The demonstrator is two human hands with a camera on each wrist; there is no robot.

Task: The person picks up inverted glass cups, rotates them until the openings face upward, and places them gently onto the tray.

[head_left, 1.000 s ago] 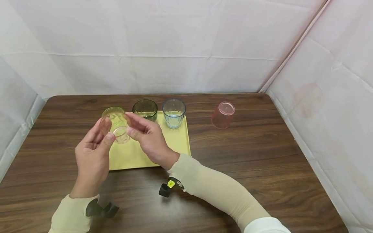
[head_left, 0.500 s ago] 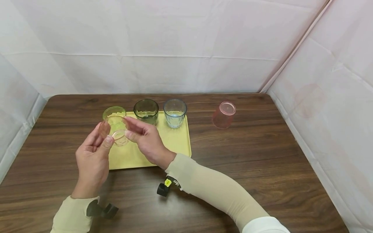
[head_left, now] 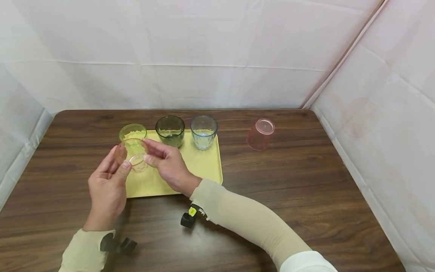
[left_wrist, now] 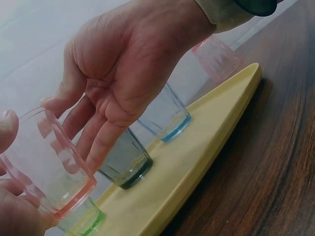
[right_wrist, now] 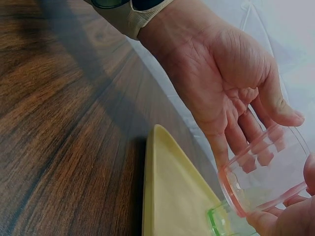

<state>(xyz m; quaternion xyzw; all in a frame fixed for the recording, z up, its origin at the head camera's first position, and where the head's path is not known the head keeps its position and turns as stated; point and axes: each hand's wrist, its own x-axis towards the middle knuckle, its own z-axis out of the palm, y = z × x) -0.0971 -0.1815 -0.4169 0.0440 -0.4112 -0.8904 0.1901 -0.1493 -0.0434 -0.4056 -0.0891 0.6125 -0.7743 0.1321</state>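
Note:
A clear pink glass (head_left: pixel 138 165) is held between my two hands above the left part of a yellow tray (head_left: pixel 204 166). My left hand (head_left: pixel 108 190) grips its left side with thumb and fingers. From the other side my right hand (head_left: pixel 173 168) holds it, the thumb near me and the fingers behind. In the left wrist view the pink glass (left_wrist: pixel 74 191) has its thick base toward the tray. Directly behind it, a yellow-green glass (head_left: pixel 132 130) stands on the tray, partly hidden. A dark green glass (head_left: pixel 170 130) and a light blue glass (head_left: pixel 204 133) stand along the tray's back edge.
Right of the tray, a second pink glass (head_left: pixel 259 135) stands upside down on the brown wooden table (head_left: pixel 289 189). White sheets (head_left: pixel 204 53) hang behind the table and at both sides.
Both hands have brought the pink glass slightly nearer to me and lower in view, so more of the yellow-green glass shows behind it. The other glasses stay put.

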